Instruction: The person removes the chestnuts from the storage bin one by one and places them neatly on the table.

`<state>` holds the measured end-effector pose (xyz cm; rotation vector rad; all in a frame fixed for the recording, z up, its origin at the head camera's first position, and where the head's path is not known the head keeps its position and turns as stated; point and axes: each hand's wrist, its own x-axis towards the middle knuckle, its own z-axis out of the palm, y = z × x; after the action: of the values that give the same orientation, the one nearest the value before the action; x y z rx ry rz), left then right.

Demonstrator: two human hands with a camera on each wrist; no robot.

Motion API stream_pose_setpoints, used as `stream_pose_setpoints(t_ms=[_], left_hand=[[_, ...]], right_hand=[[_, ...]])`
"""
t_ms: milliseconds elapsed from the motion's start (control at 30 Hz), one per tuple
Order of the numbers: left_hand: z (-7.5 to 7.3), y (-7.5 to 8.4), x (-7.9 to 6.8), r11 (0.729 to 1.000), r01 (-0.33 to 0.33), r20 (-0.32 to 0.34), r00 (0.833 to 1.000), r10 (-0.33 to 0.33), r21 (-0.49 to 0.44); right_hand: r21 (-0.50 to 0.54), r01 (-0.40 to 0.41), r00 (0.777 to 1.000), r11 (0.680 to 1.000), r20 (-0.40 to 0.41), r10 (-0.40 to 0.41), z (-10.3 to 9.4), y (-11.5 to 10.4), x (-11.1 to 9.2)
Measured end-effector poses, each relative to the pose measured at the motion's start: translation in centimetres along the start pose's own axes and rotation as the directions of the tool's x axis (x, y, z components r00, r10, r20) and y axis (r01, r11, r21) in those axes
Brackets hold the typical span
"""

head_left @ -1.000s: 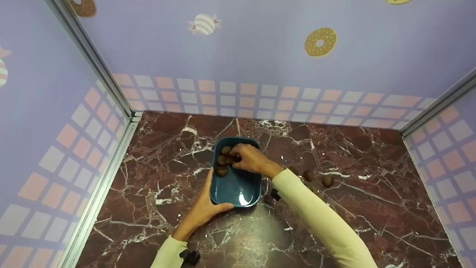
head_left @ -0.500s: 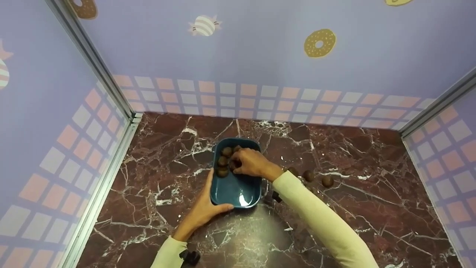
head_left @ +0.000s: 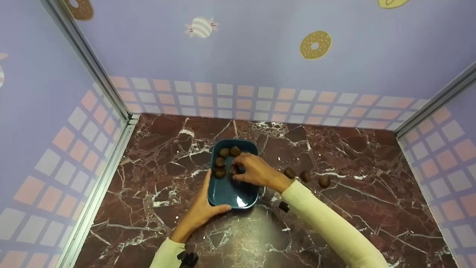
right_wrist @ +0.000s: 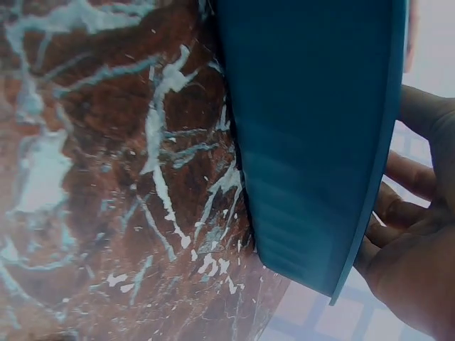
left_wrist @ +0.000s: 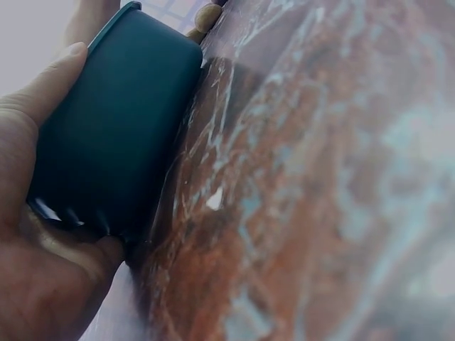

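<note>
A dark teal rectangular tub stands on the marbled surface. My left hand grips its near left corner, the thumb along the near rim and the fingers against the left side; in the left wrist view the thumb lies at the rim of the tub. Several brown balls line the tub's left and far walls inside. My right hand reaches in over the right rim and pinches one brown ball between thumb and fingers, beside that row. In the right wrist view the tub's wall hides the fingertips.
Three more brown balls, the farthest right one among them, lie on the marbled surface right of the tub, close to the right forearm. Printed purple walls rise at the back and both sides, with metal rails at the corners.
The right hand has moved slightly toward the body and to the right inside the tub, uncovering a ball at the far wall. The left hand and tub stay in place.
</note>
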<state>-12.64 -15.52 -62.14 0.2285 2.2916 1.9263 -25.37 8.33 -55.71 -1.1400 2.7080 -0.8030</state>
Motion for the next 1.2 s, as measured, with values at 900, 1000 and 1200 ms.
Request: stream_pose_setpoints(t_ms=[900,1000,1200], left_hand=[[0.1,0.0,0.0,1.000,0.005,0.002,1.000,-0.006,0.014],[0.1,-0.1,0.0,1.000,0.007,-0.005,1.000,-0.007,0.018],[0.2,-0.2,0.1,1.000,-0.003,-0.018,1.000,0.003,0.008]], right_hand=[[0.183,0.128,0.977,0.975,-0.191,-0.093,-1.4,-0.2,-7.6],[0.171,0.138,0.975,0.976,-0.197,-0.103,-1.9,-0.2,-8.2],[0.162,0.158,0.966,0.974,-0.231,-0.118,-2.7,0.0,-9.6]])
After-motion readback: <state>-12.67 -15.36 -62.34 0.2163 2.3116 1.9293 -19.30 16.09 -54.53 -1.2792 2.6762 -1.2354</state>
